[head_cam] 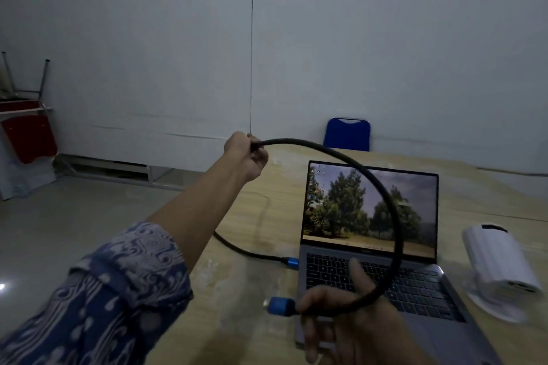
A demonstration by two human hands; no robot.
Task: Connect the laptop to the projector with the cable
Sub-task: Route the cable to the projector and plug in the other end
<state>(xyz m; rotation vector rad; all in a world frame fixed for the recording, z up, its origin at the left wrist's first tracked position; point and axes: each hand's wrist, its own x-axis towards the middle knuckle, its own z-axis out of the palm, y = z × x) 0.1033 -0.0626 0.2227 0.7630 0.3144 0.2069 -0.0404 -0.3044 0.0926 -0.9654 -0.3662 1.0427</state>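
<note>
An open grey laptop (385, 246) sits on the wooden table (246, 290), its screen lit with a picture of trees. To its right stands a white projector (501, 261) on a round base. A black braided cable (385, 192) arcs through the air in front of the screen. My left hand (246, 157) is raised and grips the cable's upper part. My right hand (341, 314) holds the cable just behind a free blue plug (280, 305). The other blue plug (290, 263) sits at the laptop's left edge; whether it is inserted cannot be told.
A blue chair (347, 133) stands behind the table against the white wall. Red chairs (26, 133) are stacked at the far left on the tiled floor. A thin pale wire (264, 207) lies on the table left of the laptop.
</note>
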